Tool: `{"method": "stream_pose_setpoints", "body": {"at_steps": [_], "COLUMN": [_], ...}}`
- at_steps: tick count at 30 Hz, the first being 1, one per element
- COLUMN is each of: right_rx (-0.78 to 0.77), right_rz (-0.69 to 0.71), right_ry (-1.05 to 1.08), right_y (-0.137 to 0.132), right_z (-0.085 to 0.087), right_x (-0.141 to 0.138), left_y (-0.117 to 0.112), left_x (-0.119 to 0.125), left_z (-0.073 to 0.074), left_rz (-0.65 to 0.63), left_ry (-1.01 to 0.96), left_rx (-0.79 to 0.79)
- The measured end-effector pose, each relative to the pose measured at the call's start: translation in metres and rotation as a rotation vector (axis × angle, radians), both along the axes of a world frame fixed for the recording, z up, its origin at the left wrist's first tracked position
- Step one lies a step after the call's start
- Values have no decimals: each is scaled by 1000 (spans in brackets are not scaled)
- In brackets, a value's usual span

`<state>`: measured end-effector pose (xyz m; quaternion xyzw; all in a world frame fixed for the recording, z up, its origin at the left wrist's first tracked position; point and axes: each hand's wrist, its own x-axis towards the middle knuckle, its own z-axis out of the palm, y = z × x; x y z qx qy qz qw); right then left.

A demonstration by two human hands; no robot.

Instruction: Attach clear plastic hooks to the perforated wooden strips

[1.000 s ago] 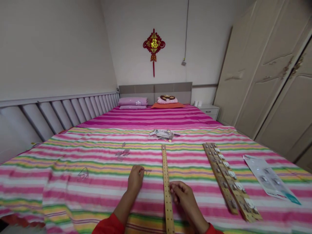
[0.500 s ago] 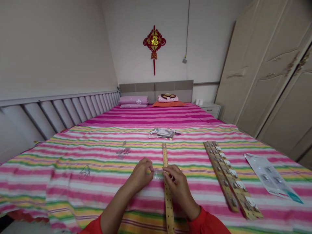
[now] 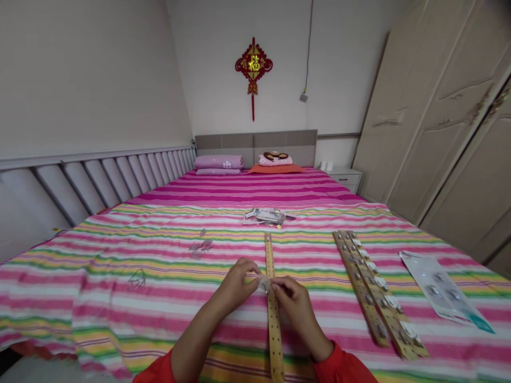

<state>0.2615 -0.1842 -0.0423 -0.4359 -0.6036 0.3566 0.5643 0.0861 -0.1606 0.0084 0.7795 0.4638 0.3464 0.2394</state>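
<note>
My left hand (image 3: 235, 284) and my right hand (image 3: 293, 303) meet over a narrow wooden strip with holes (image 3: 273, 319) that lies on the striped bedspread (image 3: 120, 298). Both pinch a small clear plastic piece (image 3: 264, 283) between their fingertips, just above the strip. Red sleeves cover both forearms.
Two wooden strips fitted with clear hooks (image 3: 377, 292) lie to the right, beside a plastic package (image 3: 443, 292). A pile of packets (image 3: 266, 216) sits further up the bed. Loose clear pieces (image 3: 202, 246) and another (image 3: 137, 279) lie left. Wardrobe (image 3: 447, 122) at right.
My left hand left the bedspread with the clear piece and came to the strip. My right hand rose from the strip to meet it, and both now pinch the piece.
</note>
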Motion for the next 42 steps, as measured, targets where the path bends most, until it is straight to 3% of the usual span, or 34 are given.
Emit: {"method": "stream_pose_setpoints", "body": {"at_steps": [3, 5, 9, 14, 19, 23, 28, 35, 42], "right_rx": [-77, 8, 244, 283, 209, 68, -117, -237, -219], "right_rz": [-13, -37, -34, 30, 32, -98, -46, -48, -85], "right_ry": [65, -41, -348, -464, -305, -33, 197, 352, 313], "right_y": [4, 3, -4, -8, -1, 6, 9, 24, 61], "right_z": [-5, -2, 12, 24, 26, 21, 6, -11, -28], "right_x": [4, 7, 10, 9, 13, 18, 16, 7, 6], "left_y": [-1, -4, -10, -14, -16, -13, -3, 14, 49], "left_x": [5, 8, 16, 20, 19, 19, 24, 44, 56], "left_z": [-4, -6, -10, -16, -16, -17, -25, -49, -63], "left_rz": [81, 103, 32, 20, 14, 65, 211, 287, 398], "left_ry": [-132, -170, -101, -43, -118, -421, -695, -817, -856], "left_rx": [-30, -1, 58, 63, -53, -292, -501, -565, -459]}}
